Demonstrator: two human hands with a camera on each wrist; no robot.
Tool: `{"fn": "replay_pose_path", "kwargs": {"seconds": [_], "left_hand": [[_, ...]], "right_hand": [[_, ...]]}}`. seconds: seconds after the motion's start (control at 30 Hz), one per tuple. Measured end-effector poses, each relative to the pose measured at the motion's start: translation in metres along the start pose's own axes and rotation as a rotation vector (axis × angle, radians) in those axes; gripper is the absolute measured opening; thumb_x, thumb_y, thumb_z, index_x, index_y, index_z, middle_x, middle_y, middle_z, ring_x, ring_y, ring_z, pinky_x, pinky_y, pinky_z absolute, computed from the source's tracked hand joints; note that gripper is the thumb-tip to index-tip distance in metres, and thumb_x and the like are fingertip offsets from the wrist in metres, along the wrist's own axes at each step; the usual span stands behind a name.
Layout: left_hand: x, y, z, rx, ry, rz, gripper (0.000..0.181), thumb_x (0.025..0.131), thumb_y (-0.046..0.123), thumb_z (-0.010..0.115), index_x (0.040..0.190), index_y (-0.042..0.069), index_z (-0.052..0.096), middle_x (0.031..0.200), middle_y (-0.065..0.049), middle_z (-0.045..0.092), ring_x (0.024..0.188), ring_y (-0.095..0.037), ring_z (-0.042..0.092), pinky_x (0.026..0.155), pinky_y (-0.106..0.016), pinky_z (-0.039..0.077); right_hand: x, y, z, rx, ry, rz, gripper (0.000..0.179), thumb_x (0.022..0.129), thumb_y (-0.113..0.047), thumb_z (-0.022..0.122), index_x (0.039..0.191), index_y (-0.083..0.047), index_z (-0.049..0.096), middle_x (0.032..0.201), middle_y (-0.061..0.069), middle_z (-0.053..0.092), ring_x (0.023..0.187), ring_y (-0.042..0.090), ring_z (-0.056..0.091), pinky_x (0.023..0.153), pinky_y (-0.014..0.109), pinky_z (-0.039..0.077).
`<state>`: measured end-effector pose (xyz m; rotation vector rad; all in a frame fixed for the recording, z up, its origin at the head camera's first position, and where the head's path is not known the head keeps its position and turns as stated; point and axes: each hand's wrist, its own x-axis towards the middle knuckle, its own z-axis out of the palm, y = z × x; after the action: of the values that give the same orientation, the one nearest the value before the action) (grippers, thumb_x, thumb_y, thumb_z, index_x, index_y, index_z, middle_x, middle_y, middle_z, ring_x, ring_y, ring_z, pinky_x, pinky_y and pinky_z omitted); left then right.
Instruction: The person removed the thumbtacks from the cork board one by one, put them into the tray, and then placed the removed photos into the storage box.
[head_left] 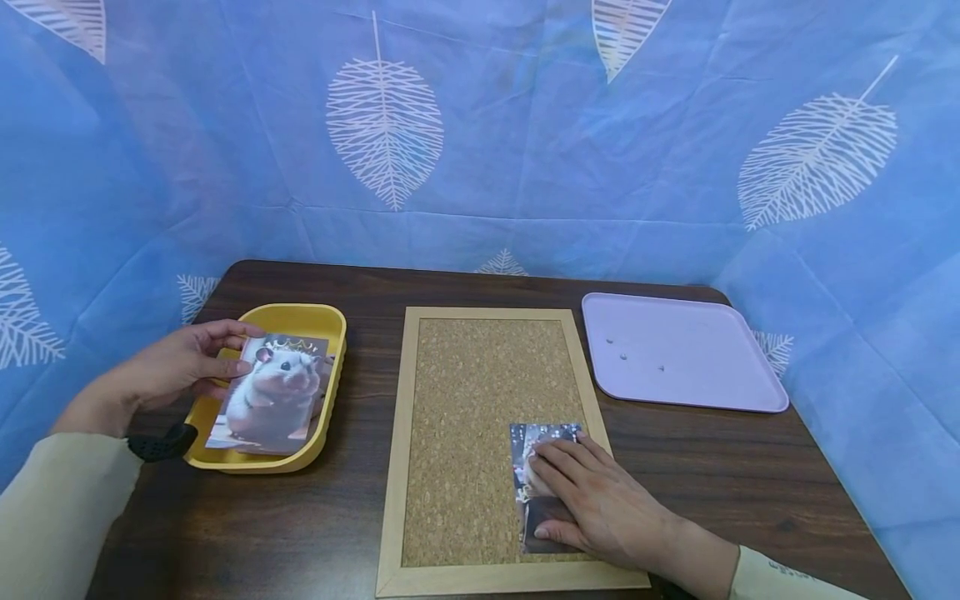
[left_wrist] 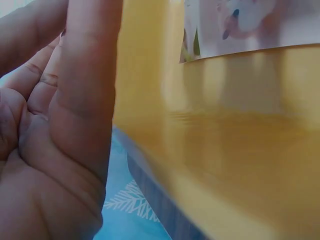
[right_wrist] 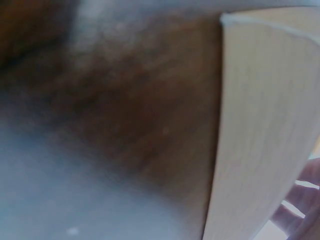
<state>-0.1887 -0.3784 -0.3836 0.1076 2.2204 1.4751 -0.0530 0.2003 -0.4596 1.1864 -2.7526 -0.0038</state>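
Note:
At the left, my left hand (head_left: 176, 358) pinches the left edge of a photo print (head_left: 273, 396) of a white hamster wearing a crown, thumb on its face. The print overlaps a yellow basket (head_left: 288, 312), and part of another picture shows at its right edge. In the left wrist view, a print (left_wrist: 250, 25) appears against the yellow wall. My right hand (head_left: 600, 500) lies flat with spread fingers over a second photo print (head_left: 555, 529). That print sits at the lower right of a wood-framed cork board (head_left: 480, 375); the hand covers much of its picture.
To the right of the board, a lilac tray (head_left: 690, 350) holds three tiny metallic pieces on its surface. Everything stands on a dark wooden table (head_left: 367, 500). A blue cloth (head_left: 525, 150) with white leaf prints hangs behind and along both sides.

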Motion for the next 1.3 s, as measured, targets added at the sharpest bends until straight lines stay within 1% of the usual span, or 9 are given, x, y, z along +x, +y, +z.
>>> {"fn": "replay_pose_path", "kwargs": {"seconds": [0.23, 0.43, 0.53, 0.77, 0.9, 1.13, 1.3], "left_hand": [[0.005, 0.002, 0.004, 0.013, -0.019, -0.012, 0.053, 0.102, 0.014, 0.072, 0.149, 0.012, 0.048, 0.127, -0.006, 0.057, 0.097, -0.022, 0.07, 0.079, -0.042, 0.066], [0.011, 0.001, 0.009, 0.023, -0.019, -0.006, 0.058, 0.102, 0.014, 0.071, 0.153, 0.006, 0.044, 0.129, -0.01, 0.054, 0.096, -0.02, 0.068, 0.077, -0.04, 0.066], [0.013, 0.001, 0.011, 0.023, -0.014, -0.019, 0.059, 0.102, 0.012, 0.071, 0.154, 0.005, 0.043, 0.128, -0.01, 0.053, 0.095, -0.019, 0.067, 0.076, -0.039, 0.066], [0.015, 0.001, 0.013, 0.047, -0.012, -0.042, 0.06, 0.104, 0.008, 0.067, 0.156, 0.002, 0.04, 0.132, -0.016, 0.05, 0.094, -0.02, 0.067, 0.076, -0.039, 0.066], [0.015, 0.004, 0.015, 0.058, -0.009, -0.052, 0.06, 0.104, 0.006, 0.066, 0.157, 0.002, 0.039, 0.134, -0.018, 0.048, 0.095, -0.02, 0.066, 0.076, -0.039, 0.066], [0.015, 0.007, 0.019, 0.08, -0.01, -0.066, 0.062, 0.101, 0.0, 0.068, 0.156, 0.001, 0.039, 0.136, -0.022, 0.044, 0.098, -0.025, 0.063, 0.079, -0.042, 0.066], [0.015, 0.007, 0.019, 0.103, -0.02, -0.067, 0.061, 0.102, -0.003, 0.064, 0.156, -0.001, 0.037, 0.138, -0.024, 0.041, 0.099, -0.027, 0.063, 0.08, -0.043, 0.066]], "right_hand": [[0.0, 0.0, 0.0, -0.008, 0.007, -0.004, 0.075, 0.102, -0.068, 0.052, 0.154, -0.014, 0.054, 0.158, 0.005, 0.053, 0.147, 0.026, 0.048, 0.12, 0.059, 0.039], [0.0, 0.0, 0.0, 0.003, 0.0, 0.003, 0.076, 0.102, -0.069, 0.051, 0.154, -0.014, 0.054, 0.158, 0.005, 0.052, 0.147, 0.027, 0.047, 0.12, 0.059, 0.038], [0.0, 0.0, 0.0, 0.005, -0.003, 0.003, 0.075, 0.102, -0.068, 0.051, 0.155, -0.014, 0.054, 0.159, 0.005, 0.052, 0.147, 0.027, 0.047, 0.12, 0.06, 0.038], [0.0, 0.0, -0.001, 0.009, -0.002, 0.003, 0.076, 0.103, -0.068, 0.051, 0.155, -0.014, 0.053, 0.159, 0.005, 0.051, 0.147, 0.027, 0.047, 0.119, 0.062, 0.039], [0.0, 0.0, 0.0, 0.004, 0.007, -0.001, 0.075, 0.103, -0.068, 0.051, 0.155, -0.014, 0.053, 0.159, 0.005, 0.052, 0.147, 0.027, 0.047, 0.119, 0.062, 0.039], [0.0, 0.0, 0.0, 0.005, 0.014, -0.002, 0.075, 0.103, -0.068, 0.052, 0.155, -0.015, 0.053, 0.158, 0.005, 0.052, 0.147, 0.026, 0.047, 0.118, 0.062, 0.04], [0.0, 0.0, 0.001, 0.0, 0.013, 0.002, 0.075, 0.103, -0.068, 0.052, 0.155, -0.015, 0.053, 0.158, 0.004, 0.052, 0.147, 0.026, 0.047, 0.119, 0.062, 0.039]]}}
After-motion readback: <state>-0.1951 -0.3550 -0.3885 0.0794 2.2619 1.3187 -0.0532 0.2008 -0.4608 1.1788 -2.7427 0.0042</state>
